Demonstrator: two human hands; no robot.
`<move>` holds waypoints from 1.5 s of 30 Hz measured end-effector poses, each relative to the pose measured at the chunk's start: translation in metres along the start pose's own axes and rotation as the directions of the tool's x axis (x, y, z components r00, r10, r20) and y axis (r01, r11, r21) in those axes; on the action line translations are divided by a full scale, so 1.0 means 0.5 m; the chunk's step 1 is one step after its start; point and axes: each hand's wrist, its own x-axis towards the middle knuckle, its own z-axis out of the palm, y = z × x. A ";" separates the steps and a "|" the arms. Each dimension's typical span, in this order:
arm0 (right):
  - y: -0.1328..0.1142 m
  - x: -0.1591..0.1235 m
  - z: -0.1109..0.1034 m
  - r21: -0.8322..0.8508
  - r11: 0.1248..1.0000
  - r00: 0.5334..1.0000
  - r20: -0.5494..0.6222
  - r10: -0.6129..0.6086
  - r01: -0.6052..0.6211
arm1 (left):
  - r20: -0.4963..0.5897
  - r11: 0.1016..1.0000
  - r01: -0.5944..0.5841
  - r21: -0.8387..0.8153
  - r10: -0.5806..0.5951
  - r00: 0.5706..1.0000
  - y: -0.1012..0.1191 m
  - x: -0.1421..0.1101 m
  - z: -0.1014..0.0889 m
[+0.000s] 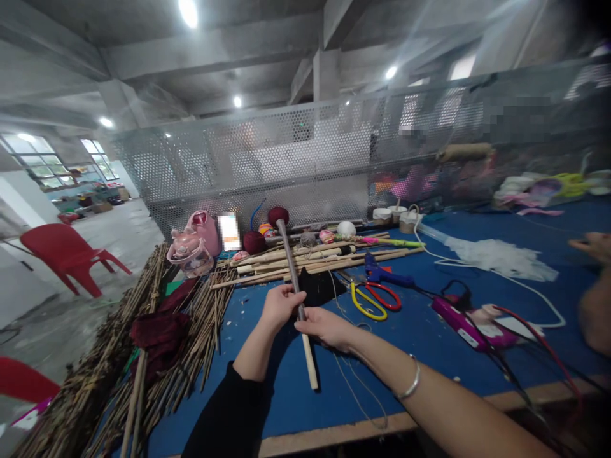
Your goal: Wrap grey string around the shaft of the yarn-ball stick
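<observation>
I hold a long wooden stick with a dark red ball on its far tip, angled up over the blue table. My left hand is closed around the stick's middle from the left. My right hand pinches the shaft just below it, a silver bracelet on that wrist. A thin string trails from the stick toward the table's front edge. A black cloth lies just behind my hands.
Yellow and red scissors, a blue glue gun and a pink tool with cables lie to the right. More sticks lie behind; twig bundles fill the left. Another person's hand shows at far right. A red chair stands left.
</observation>
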 end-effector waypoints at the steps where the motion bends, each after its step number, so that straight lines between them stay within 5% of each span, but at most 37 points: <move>1: 0.000 -0.002 -0.003 0.006 1.000 1.000 0.010 0.007 -0.008 | 0.011 1.000 0.006 0.001 -0.006 1.000 0.002 -0.001 -0.001; 6: -0.004 -0.011 -0.020 0.064 0.997 0.994 0.102 0.047 -0.054 | 0.076 0.997 0.064 -0.040 -0.061 0.995 0.015 -0.009 -0.006; 14: -0.001 -0.005 -0.007 -0.023 0.999 0.999 0.013 0.047 -0.046 | -0.008 0.999 0.005 -0.042 -0.005 1.000 -0.001 0.000 -0.008; 22: -0.001 -0.012 -0.019 0.111 0.992 0.990 0.132 0.040 -0.055 | 0.116 0.984 0.097 -0.152 -0.079 0.990 0.018 -0.008 -0.010; 29: 0.004 -0.001 -0.008 0.003 0.999 0.998 0.035 0.051 -0.051 | 0.002 0.988 0.055 -0.146 -0.055 0.998 -0.002 0.001 -0.004; 36: -0.007 -0.013 -0.005 0.110 0.987 0.987 0.119 0.104 -0.117 | 0.110 0.971 0.127 -0.204 -0.107 0.988 0.011 -0.004 0.000; 45: 0.000 -0.003 0.010 -0.022 0.994 0.994 -0.012 0.109 -0.109 | -0.119 0.997 -0.034 -0.064 0.026 0.993 -0.017 0.012 0.008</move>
